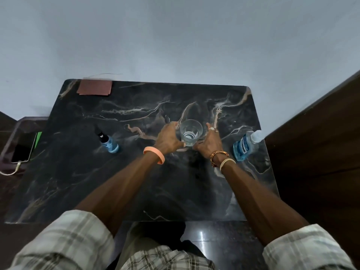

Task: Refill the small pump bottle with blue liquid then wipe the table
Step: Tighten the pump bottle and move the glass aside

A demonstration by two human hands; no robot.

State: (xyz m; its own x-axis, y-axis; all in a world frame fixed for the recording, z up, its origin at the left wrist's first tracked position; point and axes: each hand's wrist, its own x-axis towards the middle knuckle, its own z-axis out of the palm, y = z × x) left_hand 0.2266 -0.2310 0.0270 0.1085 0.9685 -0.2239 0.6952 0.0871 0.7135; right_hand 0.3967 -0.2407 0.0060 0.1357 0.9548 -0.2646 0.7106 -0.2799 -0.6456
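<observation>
An empty clear glass (191,131) stands upright near the middle of the black marble table (136,182). My left hand (169,137) curls round its left side, thumb at the base. On the glass's right side lies my right hand (210,142), fingers stretched forward and thumb touching the base. The small pump bottle (109,143), black pump on top and some blue liquid inside, stands to the left, apart from both hands. A large bottle of blue liquid (245,146) with a clear cap stands at the table's right edge.
A reddish-brown cloth (94,87) lies flat at the table's far left corner. Left of the table, a phone (23,148) on a cable rests in a tray. Dark wooden furniture (315,145) borders the right side; a pale wall is behind.
</observation>
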